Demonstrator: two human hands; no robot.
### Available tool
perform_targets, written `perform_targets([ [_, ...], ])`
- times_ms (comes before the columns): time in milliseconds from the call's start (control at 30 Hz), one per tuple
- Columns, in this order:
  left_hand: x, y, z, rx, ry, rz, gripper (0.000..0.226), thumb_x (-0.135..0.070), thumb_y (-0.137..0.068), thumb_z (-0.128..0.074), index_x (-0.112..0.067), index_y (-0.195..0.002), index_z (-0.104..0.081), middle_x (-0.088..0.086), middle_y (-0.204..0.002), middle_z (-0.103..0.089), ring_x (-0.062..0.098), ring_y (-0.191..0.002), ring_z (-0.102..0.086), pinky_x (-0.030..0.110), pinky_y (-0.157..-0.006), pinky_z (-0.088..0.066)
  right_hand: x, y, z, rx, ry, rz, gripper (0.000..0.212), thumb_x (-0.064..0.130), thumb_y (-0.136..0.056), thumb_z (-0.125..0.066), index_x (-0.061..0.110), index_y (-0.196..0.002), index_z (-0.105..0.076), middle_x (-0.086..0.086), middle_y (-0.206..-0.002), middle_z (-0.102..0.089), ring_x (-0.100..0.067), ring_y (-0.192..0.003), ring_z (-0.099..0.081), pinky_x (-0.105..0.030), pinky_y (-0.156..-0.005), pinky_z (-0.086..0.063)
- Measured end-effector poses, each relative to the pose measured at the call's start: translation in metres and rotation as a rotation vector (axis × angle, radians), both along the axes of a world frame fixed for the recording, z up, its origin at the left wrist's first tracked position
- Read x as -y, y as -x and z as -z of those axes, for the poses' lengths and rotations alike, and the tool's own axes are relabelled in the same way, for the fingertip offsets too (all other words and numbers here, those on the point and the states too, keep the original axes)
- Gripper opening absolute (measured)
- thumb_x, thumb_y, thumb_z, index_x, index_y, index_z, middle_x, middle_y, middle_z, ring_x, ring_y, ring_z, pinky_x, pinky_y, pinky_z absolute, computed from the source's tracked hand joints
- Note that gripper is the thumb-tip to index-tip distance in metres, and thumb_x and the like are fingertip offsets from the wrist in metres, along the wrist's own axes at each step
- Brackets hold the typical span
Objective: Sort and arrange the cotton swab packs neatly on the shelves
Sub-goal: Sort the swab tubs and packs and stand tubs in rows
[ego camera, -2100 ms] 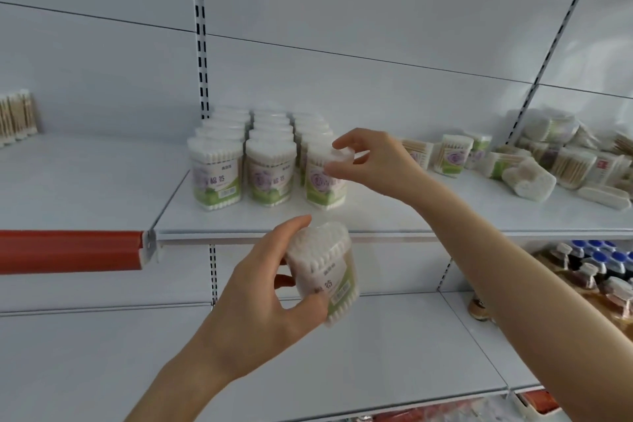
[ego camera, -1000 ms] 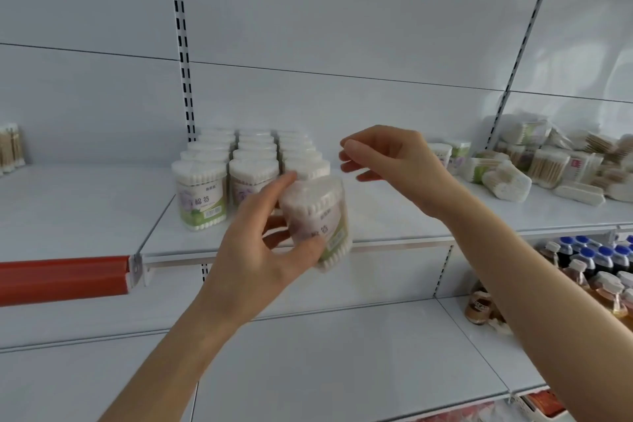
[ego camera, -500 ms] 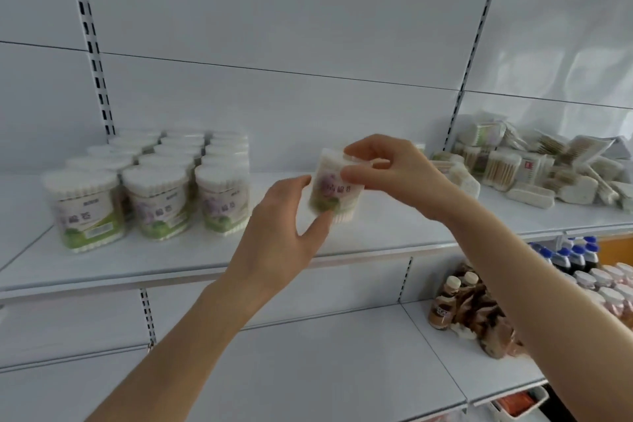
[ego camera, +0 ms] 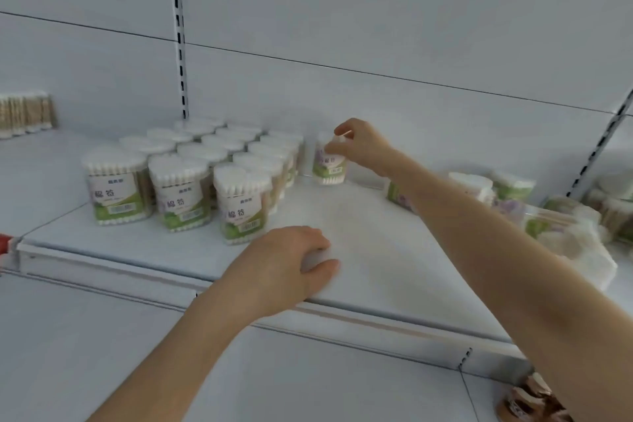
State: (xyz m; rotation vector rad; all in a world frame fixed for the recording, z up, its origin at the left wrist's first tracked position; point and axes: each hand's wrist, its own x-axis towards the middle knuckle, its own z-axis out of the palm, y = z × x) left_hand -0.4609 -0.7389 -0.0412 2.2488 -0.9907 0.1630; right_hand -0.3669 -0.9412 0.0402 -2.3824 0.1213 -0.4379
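Several cotton swab packs with green labels stand in neat rows on the white shelf, left of centre. My right hand reaches to the back of the shelf and pinches the top of one more cotton swab pack. That pack stands upright just right of the rows, at the back wall. My left hand rests on the shelf near its front edge with fingers loosely curled and nothing in it.
A loose pile of unsorted swab packs lies on the shelf to the right, partly behind my right forearm. Wooden-stick swab packs stand at far left. Brown bottles sit on the lower shelf, bottom right.
The pack passed from my left hand to my right, which carried it to the back of the shelf beside the rows. My left hand dropped onto the shelf front.
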Motion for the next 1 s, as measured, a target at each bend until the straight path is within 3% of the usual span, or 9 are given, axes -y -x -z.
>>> perform_targets([
  [167,0.001,-0.001,-0.002,0.022,-0.036,-0.006,0.059,-0.060,-0.074,-0.045,-0.024,-0.118,-0.062,-0.012,-0.125,-0.058,0.004,-0.119,-0.048,0.015,-0.096,-0.033,-0.004,-0.022,0.015,0.020,0.096,-0.040,0.044,0.024,-0.085,-0.061,0.010,-0.125,-0.048,-0.010,-0.126,-0.049,-0.023,-0.114,-0.047,-0.023,-0.082,-0.035],
  [267,0.002,0.000,-0.002,0.046,-0.033,-0.006,0.075,-0.070,-0.064,-0.033,-0.024,-0.116,-0.062,-0.012,-0.123,-0.059,0.002,-0.116,-0.047,0.015,-0.094,-0.033,-0.006,-0.024,0.016,0.005,0.215,-0.059,0.038,0.025,-0.089,-0.056,0.012,-0.123,-0.047,-0.016,-0.121,-0.049,-0.025,-0.098,-0.047,-0.023,-0.074,-0.031],
  [367,0.002,-0.001,-0.001,0.051,-0.035,-0.007,0.082,-0.072,-0.060,-0.024,-0.025,-0.115,-0.062,-0.012,-0.122,-0.059,0.001,-0.116,-0.046,0.014,-0.092,-0.033,-0.005,-0.023,0.014,-0.012,0.339,-0.080,0.037,0.030,-0.091,-0.053,0.015,-0.124,-0.048,-0.017,-0.117,-0.048,-0.026,-0.106,-0.046,-0.023,-0.078,-0.031],
  [533,0.002,0.001,-0.001,0.061,-0.040,0.000,0.063,-0.061,-0.071,-0.036,-0.027,-0.119,-0.059,-0.016,-0.127,-0.055,0.001,-0.122,-0.044,0.015,-0.097,-0.031,0.000,-0.023,0.010,-0.023,0.396,-0.041,0.036,0.035,-0.087,-0.058,0.022,-0.121,-0.054,-0.014,-0.116,-0.048,-0.027,-0.109,-0.049,-0.024,-0.084,-0.033],
  [700,0.002,0.000,-0.002,0.086,-0.052,0.028,0.048,-0.056,-0.087,-0.048,-0.026,-0.122,-0.057,-0.014,-0.131,-0.053,0.002,-0.124,-0.042,0.015,-0.098,-0.030,0.002,-0.009,0.002,-0.007,0.429,-0.073,0.045,0.028,-0.092,-0.055,0.015,-0.134,-0.045,-0.011,-0.129,-0.051,-0.024,-0.123,-0.041,-0.025,-0.094,-0.031],
  [800,0.002,-0.001,-0.002,0.100,-0.048,0.036,0.040,-0.045,-0.090,-0.051,-0.025,-0.125,-0.055,-0.015,-0.134,-0.049,0.002,-0.125,-0.040,0.011,-0.095,-0.025,0.020,0.012,-0.016,0.035,0.380,0.033,0.042,0.026,-0.094,-0.051,0.011,-0.133,-0.045,-0.013,-0.127,-0.053,-0.027,-0.119,-0.048,-0.026,-0.093,-0.033],
  [900,0.002,-0.003,0.000,0.084,-0.056,0.034,0.042,-0.050,-0.090,-0.049,-0.026,-0.124,-0.055,-0.016,-0.134,-0.049,0.001,-0.125,-0.040,0.010,-0.094,-0.025,0.048,0.036,-0.028,-0.147,0.562,0.123,0.040,0.033,-0.092,-0.053,0.010,-0.124,-0.051,-0.010,-0.125,-0.054,-0.026,-0.116,-0.048,-0.029,-0.094,-0.035],
  [1000,0.004,-0.004,0.000,0.084,-0.073,0.033,0.059,-0.060,-0.076,-0.037,-0.026,-0.119,-0.057,-0.016,-0.129,-0.051,0.002,-0.120,-0.044,0.012,-0.093,-0.029,0.066,0.056,-0.018,-0.425,0.711,0.217,0.055,0.051,-0.081,-0.061,0.019,-0.125,-0.049,-0.001,-0.127,-0.049,-0.024,-0.116,-0.047,-0.041,-0.100,-0.039],
])
